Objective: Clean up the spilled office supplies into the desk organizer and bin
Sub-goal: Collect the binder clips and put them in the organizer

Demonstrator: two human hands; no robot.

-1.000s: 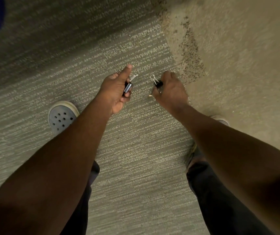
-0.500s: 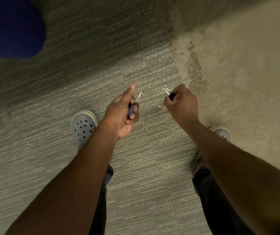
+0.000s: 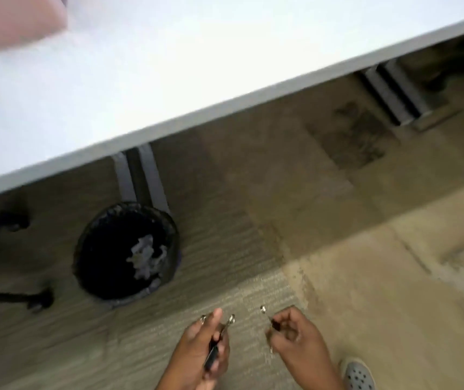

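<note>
Hands: left [image 3: 201, 349], right [image 3: 295, 337] | binder clips: one each | bin [image 3: 84, 249]: one

Glare: I see the desk top [image 3: 169, 66] washed out white.
Shadow: dim floor [image 3: 253, 178] beneath it.
Blur: motion smear throughout my view.

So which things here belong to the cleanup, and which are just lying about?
Job:
- clips in left hand
- clip in right hand
- bin, paper inside

Lying about:
- desk
- chair base
- shoe
</note>
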